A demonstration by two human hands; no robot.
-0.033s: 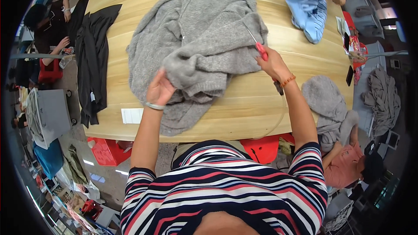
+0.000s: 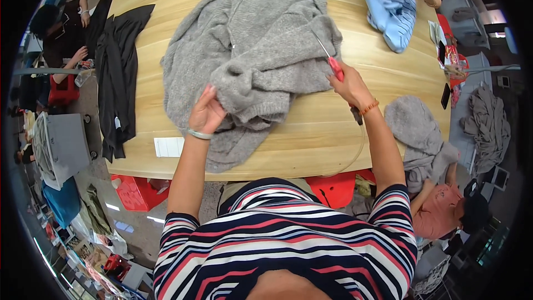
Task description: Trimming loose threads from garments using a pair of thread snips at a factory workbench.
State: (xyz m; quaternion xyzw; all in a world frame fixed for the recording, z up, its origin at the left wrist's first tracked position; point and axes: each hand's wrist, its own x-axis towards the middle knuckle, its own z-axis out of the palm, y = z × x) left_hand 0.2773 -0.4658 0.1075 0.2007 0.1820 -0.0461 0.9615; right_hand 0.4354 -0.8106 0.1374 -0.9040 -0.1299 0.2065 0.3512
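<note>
A large grey knitted garment [image 2: 266,28] lies bunched in folds on the wooden table in front of me. At its near left side is my left hand [image 2: 207,112], palm up with its fingers apart, beside a rumpled fold. No object shows in it. My right hand [image 2: 351,88] is closed around a red-handled tool [image 2: 335,69] with a thin, pointed metal shaft, at the garment's right side. The shaft lies over the knit, pointing away and to the left; I cannot tell if its tip touches. A thin cord hangs below this hand.
A dark garment [image 2: 119,66] lies along the table's left side, with a white paper [image 2: 168,147] near the front edge. At far right, someone's hand holds a light blue garment [image 2: 388,8]. Another person at near right handles grey knitwear [image 2: 413,125]. A phone [image 2: 446,95] lies near the right edge.
The fold beside my left hand has sunk a little, and that hand's fingers have shifted slightly. The tool's tip has moved slightly nearer. The light blue garment has shifted a little left.
</note>
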